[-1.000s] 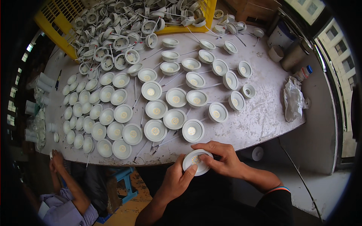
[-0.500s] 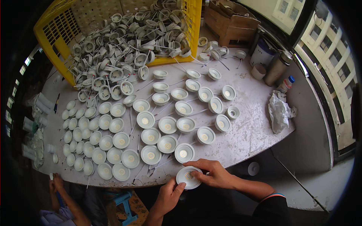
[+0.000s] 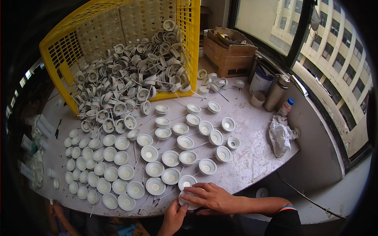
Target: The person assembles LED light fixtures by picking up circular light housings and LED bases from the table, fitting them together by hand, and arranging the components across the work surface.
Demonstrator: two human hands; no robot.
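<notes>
Over the table's near edge I hold a round white downlight. My left hand is closed on its lower left rim, thumb at the front. My right hand lies across the lamp's face, fingers stretched out and slightly apart, hiding most of it. Just beyond the fingers sits another downlight, its round patch of yellowish dots showing. Many similar white downlights stand face up in loose rows, several with thin cables trailing. Smaller white round pieces are grouped at the left.
A yellow plastic crate lies tipped at the back, spilling wired white lamp housings. At the back right are a cardboard box, a metal flask, a cup and a crumpled white bag. Another person's hands show at lower left.
My right hand has gone from touching the downlight's inside with a fingertip to lying across its face. My left hand still grips the rim. The view has tilted upward.
</notes>
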